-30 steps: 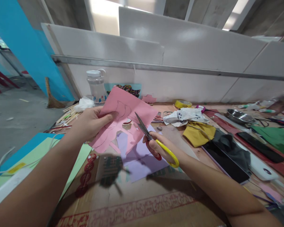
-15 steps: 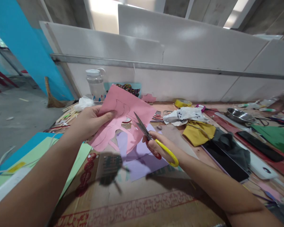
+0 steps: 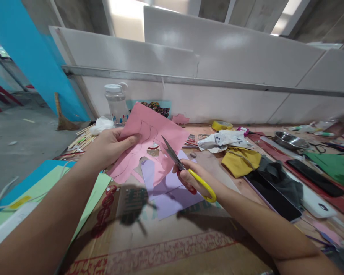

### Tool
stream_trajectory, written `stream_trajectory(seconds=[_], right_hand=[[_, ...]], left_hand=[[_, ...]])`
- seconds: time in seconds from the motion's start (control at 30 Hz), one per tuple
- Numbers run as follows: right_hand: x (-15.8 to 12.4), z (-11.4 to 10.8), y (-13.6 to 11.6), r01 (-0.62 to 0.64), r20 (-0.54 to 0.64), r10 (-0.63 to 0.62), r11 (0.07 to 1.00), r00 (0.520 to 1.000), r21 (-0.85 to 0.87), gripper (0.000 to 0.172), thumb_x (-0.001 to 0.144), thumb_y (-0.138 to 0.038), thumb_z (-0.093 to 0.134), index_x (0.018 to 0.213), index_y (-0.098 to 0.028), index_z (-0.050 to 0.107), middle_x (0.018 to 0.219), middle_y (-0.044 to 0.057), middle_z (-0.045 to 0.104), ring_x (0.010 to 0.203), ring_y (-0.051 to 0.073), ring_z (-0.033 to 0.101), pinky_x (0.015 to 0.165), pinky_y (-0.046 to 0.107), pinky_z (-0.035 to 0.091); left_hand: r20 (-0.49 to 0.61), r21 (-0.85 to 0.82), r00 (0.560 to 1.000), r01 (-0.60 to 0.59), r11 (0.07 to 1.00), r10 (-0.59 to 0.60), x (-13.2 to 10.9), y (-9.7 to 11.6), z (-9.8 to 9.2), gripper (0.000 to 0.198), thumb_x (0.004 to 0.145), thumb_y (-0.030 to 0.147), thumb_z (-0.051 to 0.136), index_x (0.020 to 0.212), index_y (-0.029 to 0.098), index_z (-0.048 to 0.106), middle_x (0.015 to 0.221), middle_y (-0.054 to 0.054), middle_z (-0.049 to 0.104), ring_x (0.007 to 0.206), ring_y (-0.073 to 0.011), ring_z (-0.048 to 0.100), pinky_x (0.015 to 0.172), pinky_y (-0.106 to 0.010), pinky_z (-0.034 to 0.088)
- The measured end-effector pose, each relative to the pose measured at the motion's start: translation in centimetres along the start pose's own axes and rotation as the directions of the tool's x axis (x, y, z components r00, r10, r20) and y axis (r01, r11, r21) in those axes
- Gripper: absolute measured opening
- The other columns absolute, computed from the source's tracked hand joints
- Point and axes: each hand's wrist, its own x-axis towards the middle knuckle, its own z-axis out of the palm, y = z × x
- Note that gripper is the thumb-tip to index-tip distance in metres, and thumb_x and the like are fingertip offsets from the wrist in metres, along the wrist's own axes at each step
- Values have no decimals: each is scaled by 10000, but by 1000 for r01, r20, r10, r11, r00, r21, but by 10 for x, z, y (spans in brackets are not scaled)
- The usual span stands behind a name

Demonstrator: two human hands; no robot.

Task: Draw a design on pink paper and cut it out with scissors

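A pink sheet of paper with curved pencil outlines and cut-out gaps is held up by my left hand, thumb on its front face. My right hand grips a pair of scissors with a yellow and a red handle loop. Their blades point up and to the left in front of the paper's right part; whether they touch it I cannot tell. Below the pink paper, purple paper lies on a printed cardboard sheet.
Blue and light green sheets lie at left. Behind stands a clear water bottle. To the right are yellow cloth, a tablet-like dark screen, a black phone, a metal bowl and yellow tape.
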Motion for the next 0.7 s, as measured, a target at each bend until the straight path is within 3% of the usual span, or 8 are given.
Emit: stream_trajectory(seconds=[0.47, 0.7], right_hand=[[2, 0, 2, -9, -17, 9, 1000, 1000, -4, 596, 849, -781, 602, 937, -198, 513, 606, -93, 368, 461, 68, 318, 420, 201, 277], [4, 1, 4, -33, -43, 33, 999, 999, -7, 548, 835, -724, 652, 964, -202, 546, 579, -107, 341, 438, 67, 290, 410, 205, 281]], left_hand=[[-5, 16, 1000, 2, 1000, -2, -1, 4, -1, 473, 858, 565, 668, 1058, 144, 751, 686, 28, 568, 618, -138, 473, 546, -253, 346], [2, 25, 1000, 19, 1000, -19, -3, 9, -3, 447, 835, 566, 680, 962, 143, 748, 642, 36, 529, 581, -127, 441, 518, -250, 309]])
